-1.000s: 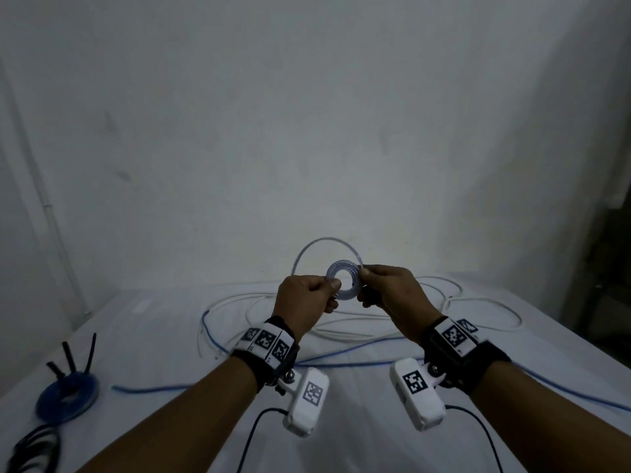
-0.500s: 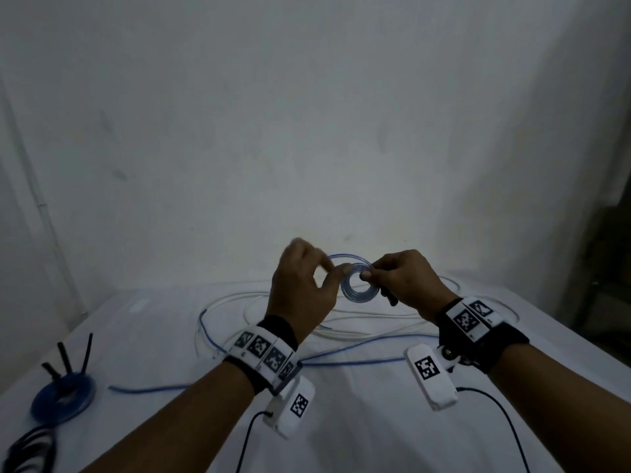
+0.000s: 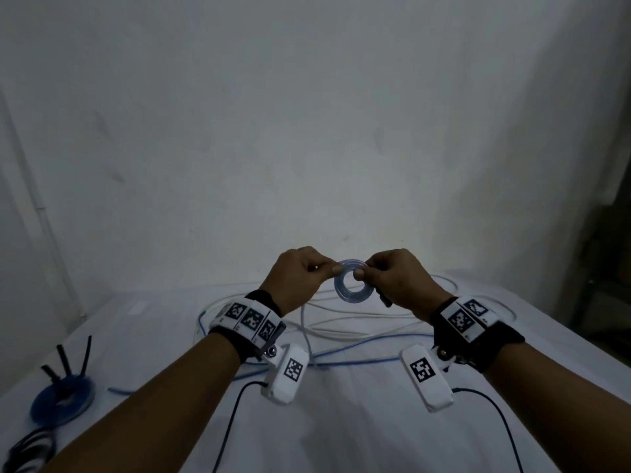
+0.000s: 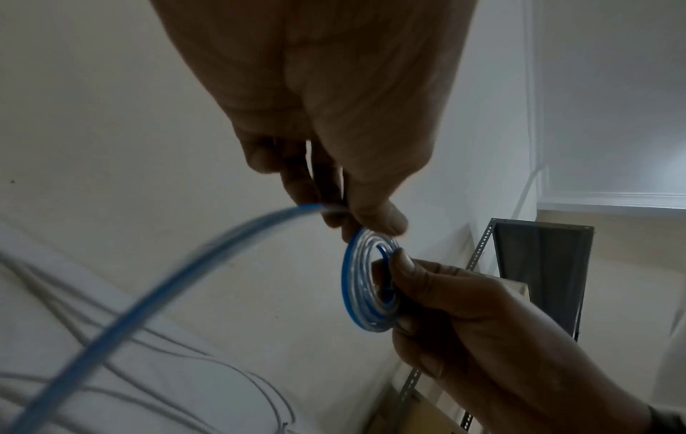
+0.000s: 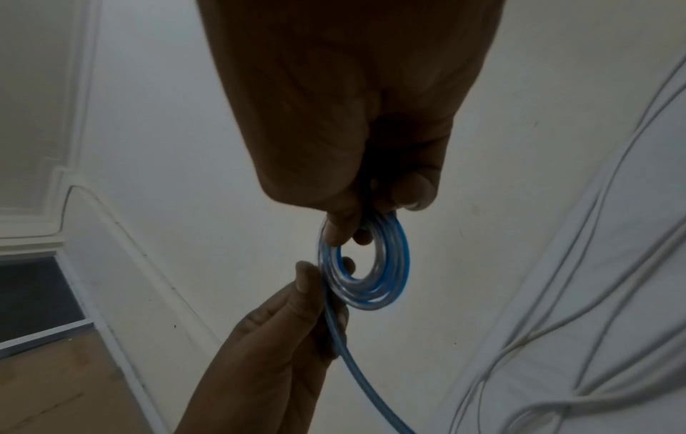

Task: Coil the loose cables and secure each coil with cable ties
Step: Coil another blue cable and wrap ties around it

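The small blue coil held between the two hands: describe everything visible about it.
The blue coil is a small flat ring of several turns of thin, glossy cable, blue with clear-looking streaks, with an open centre. It is held upright in the air above the white table. The right hand pinches its rim, one fingertip in the hole; the left hand pinches the opposite edge, where the unwound blue cable leaves and trails down toward the table. No cable tie shows on it.

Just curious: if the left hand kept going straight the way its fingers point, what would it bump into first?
Most likely the right hand, which grips the far side of the blue cable coil that the left hand pinches; depth is hard to judge.
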